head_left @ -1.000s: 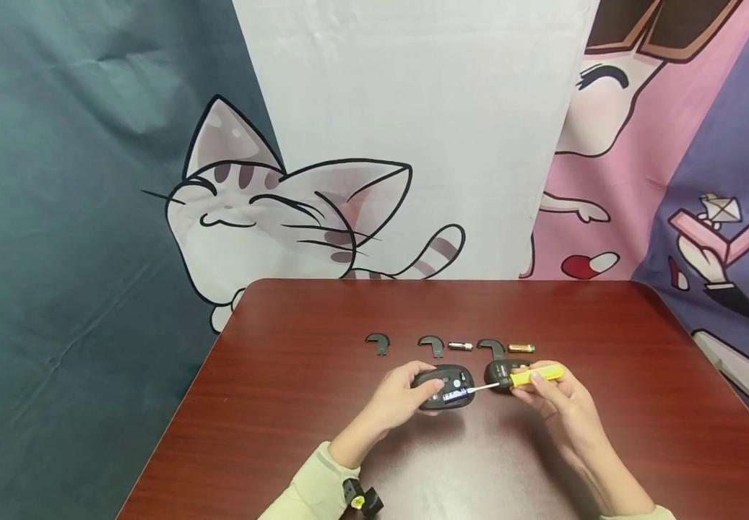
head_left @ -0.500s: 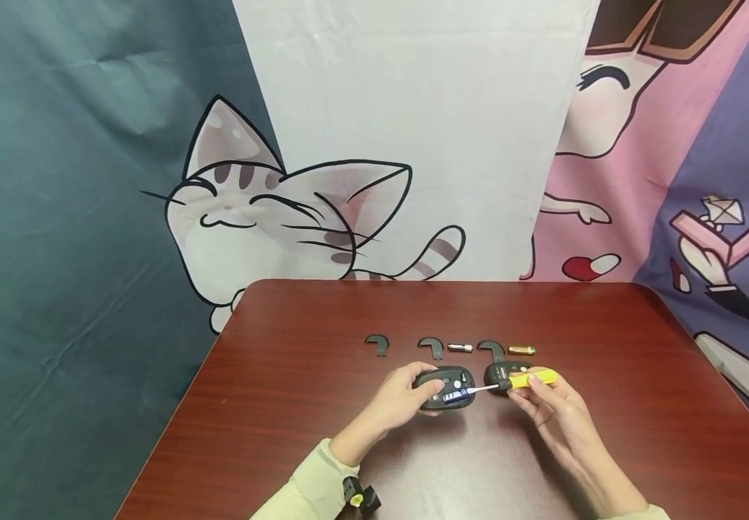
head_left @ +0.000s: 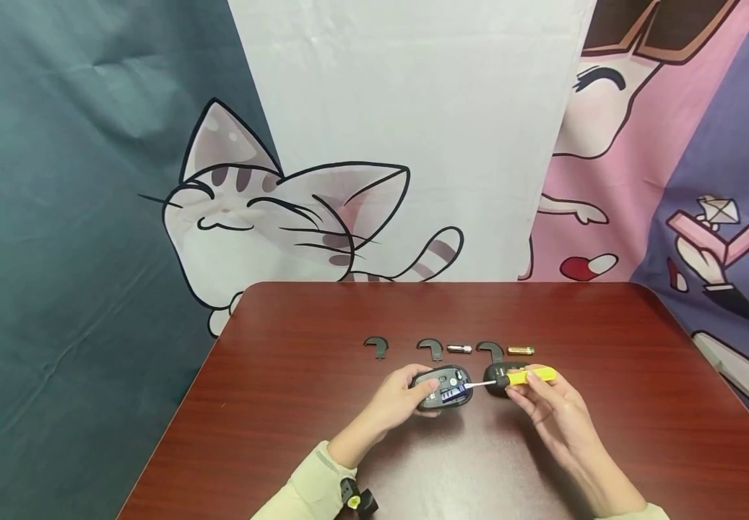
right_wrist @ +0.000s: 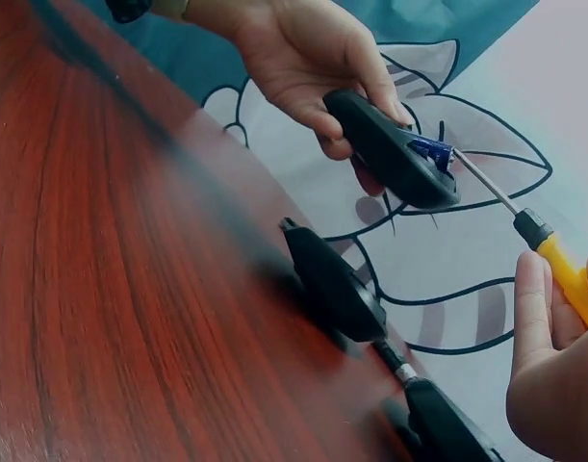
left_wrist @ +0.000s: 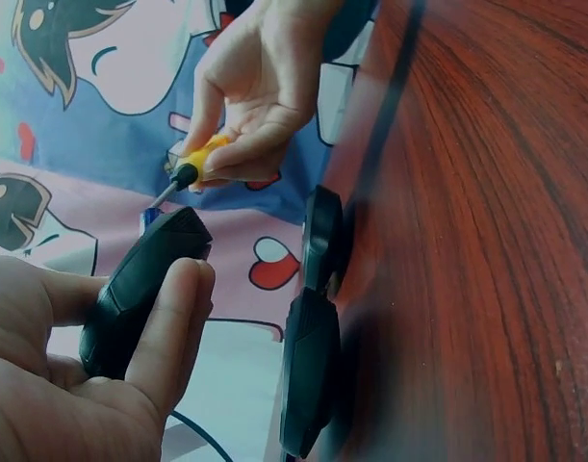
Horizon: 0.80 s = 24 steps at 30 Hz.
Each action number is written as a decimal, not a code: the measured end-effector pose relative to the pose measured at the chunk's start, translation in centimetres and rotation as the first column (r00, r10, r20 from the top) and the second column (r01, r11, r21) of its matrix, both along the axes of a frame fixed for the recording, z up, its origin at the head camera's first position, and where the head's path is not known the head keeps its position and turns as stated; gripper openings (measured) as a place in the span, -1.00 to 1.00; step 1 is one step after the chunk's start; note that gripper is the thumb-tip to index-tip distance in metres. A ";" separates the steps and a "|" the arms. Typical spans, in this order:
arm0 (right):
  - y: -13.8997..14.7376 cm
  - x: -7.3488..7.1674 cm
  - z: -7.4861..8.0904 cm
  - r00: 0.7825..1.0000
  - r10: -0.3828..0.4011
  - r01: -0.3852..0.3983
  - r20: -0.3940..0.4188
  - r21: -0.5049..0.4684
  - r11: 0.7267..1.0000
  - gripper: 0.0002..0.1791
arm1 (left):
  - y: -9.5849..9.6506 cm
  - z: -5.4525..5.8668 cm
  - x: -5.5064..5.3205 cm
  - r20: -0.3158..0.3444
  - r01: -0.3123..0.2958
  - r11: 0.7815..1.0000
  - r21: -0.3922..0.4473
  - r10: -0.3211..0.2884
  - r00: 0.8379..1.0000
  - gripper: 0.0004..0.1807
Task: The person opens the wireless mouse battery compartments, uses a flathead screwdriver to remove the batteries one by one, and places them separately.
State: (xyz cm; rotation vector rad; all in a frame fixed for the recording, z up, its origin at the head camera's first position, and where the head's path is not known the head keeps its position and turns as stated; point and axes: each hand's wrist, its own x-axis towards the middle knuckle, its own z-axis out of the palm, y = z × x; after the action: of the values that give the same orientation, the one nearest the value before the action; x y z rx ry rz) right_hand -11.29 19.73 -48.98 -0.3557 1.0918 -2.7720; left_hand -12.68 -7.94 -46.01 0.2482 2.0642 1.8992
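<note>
My left hand (head_left: 394,401) grips a black computer mouse (head_left: 423,399) above the table, its underside turned up and its battery bay uncovered. In the bay lies a blue battery (head_left: 455,393), its right end raised. My right hand (head_left: 559,415) holds a screwdriver (head_left: 533,376) by its yellow handle. The metal shaft (right_wrist: 486,181) points left, its tip right at the battery's raised end. The left wrist view shows my thumb and fingers (left_wrist: 173,322) on both sides of the mouse.
Two more black mice (left_wrist: 322,236) (left_wrist: 311,375) rest on the dark red table (head_left: 270,433). Behind them, in a row, lie several curved black covers (head_left: 377,347), a silvery battery (head_left: 459,349) and a gold-green battery (head_left: 520,351). A cartoon-printed cloth (head_left: 413,108) hangs at the back.
The mouse has tilted a little in my left hand, and the battery's right end stands slightly higher. The screwdriver has shifted slightly left.
</note>
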 end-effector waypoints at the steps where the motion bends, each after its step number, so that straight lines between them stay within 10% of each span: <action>1: 0.1 0.0 0.1 1.000 -0.009 0.009 -0.006 0.007 1.000 -0.66 | 0.0 0.0 0.0 0.008 0.001 1.000 0.009 -0.001 1.000 -0.64; 17: 0.9 -0.1 2.0 0.990 -0.114 0.138 -0.088 0.350 0.926 -0.76 | 0.4 0.0 0.2 0.020 0.011 0.999 0.046 -0.012 1.000 -0.66; 24: 1.1 -0.3 2.3 0.977 -0.181 0.213 -0.115 0.592 0.777 -0.93 | 0.4 0.0 0.3 -0.002 0.017 0.999 0.051 -0.017 1.000 -0.64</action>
State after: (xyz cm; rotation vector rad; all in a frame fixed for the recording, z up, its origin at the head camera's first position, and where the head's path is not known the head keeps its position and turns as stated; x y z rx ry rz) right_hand -11.59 20.78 -46.65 -0.2358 2.0389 -2.3831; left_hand -12.41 -7.58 -46.01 0.2785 2.0106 1.9437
